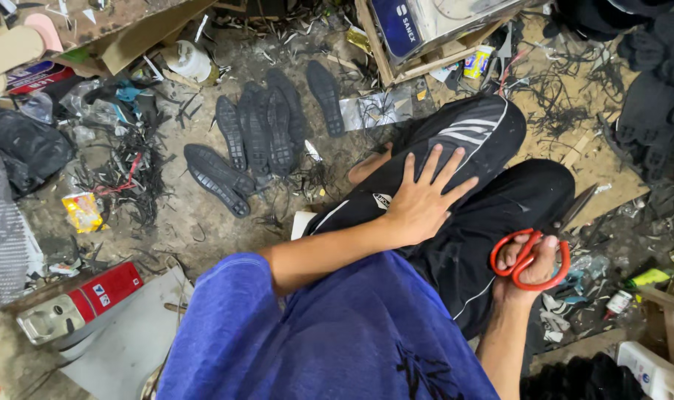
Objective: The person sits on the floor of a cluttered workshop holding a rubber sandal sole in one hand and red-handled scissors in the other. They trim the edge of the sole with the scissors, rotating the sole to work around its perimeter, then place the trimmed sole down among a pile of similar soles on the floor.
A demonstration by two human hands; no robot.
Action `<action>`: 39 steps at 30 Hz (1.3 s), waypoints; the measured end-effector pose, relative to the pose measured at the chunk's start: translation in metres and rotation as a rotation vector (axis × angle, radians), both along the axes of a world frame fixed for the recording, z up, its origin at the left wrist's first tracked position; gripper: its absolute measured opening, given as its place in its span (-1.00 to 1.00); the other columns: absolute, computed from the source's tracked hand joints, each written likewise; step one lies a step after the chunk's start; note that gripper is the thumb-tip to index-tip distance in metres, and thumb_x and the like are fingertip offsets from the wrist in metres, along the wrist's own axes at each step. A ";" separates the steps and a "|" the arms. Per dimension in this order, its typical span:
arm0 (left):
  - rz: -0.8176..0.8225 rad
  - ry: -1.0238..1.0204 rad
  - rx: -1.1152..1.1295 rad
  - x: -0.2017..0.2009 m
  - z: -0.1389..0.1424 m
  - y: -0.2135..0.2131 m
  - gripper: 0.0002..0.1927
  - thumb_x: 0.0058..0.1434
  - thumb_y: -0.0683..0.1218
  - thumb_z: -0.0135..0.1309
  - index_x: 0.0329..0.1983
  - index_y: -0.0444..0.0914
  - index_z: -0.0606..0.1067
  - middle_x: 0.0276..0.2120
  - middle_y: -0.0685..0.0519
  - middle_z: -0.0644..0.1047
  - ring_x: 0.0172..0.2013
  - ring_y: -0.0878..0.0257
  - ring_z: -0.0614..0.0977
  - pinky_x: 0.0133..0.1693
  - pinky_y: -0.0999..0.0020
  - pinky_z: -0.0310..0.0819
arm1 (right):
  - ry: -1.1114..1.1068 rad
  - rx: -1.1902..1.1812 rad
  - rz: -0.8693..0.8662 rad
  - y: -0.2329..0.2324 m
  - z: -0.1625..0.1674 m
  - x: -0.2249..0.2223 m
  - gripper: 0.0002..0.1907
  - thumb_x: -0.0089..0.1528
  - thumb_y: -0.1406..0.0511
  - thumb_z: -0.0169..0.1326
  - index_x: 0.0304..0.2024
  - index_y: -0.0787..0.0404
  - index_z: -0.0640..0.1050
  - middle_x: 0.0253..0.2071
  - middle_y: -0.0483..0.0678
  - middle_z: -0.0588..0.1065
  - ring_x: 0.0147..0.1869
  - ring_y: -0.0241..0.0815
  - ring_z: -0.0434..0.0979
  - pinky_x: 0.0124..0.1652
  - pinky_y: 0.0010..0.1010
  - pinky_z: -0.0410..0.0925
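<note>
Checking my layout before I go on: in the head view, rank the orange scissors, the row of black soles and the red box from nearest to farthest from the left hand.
1. Orange scissors: to the right of the left hand, held in the right hand.
2. Black soles: on the floor, up and left.
3. Red box: far left, low in the view.

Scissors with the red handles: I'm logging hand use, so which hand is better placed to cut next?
Probably the right hand: its fingers are through the red scissors loops. The left hand lies flat and empty on the knee.
</note>
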State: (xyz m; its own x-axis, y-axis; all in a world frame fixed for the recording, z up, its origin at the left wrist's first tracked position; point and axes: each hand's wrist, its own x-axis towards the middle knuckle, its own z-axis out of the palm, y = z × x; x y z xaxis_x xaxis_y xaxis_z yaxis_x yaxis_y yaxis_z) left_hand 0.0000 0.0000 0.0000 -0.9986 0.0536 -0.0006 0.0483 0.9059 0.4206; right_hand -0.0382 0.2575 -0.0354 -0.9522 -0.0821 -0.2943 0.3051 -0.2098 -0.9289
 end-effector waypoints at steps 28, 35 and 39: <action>1.872 0.006 2.390 0.098 -0.186 -0.280 -0.56 0.33 0.07 0.15 0.19 -0.12 0.35 0.18 -0.08 0.35 0.16 -0.02 0.45 0.11 -0.09 0.53 | -0.152 -0.422 -0.221 0.026 0.038 0.086 -0.36 0.57 -0.13 -0.18 -0.13 0.34 0.45 -0.37 -0.08 0.39 -0.35 -0.31 0.37 -0.37 -0.56 0.25; 2.025 0.072 2.197 0.074 -0.184 -0.287 -0.55 0.33 0.16 0.15 0.15 -0.15 0.44 -0.02 -0.06 0.43 -0.18 0.00 0.50 0.03 -0.07 0.56 | -0.137 -0.300 -0.337 0.018 0.051 0.103 -0.35 0.56 -0.15 -0.22 -0.11 0.32 0.47 -0.41 -0.11 0.38 -0.39 -0.32 0.35 -0.46 -0.58 0.18; 1.857 -0.015 2.136 0.071 -0.184 -0.296 -0.64 0.36 0.07 0.05 0.07 -0.25 0.43 -0.14 -0.15 0.56 -0.20 -0.05 0.65 -0.04 -0.09 0.65 | -0.132 -0.224 -0.337 0.019 0.050 0.094 -0.35 0.55 -0.15 -0.23 -0.19 0.29 0.46 -0.44 -0.13 0.36 -0.42 -0.32 0.32 -0.48 -0.59 0.14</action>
State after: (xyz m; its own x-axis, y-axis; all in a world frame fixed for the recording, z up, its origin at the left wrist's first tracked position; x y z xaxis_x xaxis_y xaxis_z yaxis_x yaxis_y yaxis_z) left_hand 0.0712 -0.2958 -0.1843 -0.1713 -0.2439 -0.9545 0.2243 -0.9531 0.2033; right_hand 0.0554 0.2767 0.0148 -0.8922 0.1517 -0.4254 0.2981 -0.5100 -0.8069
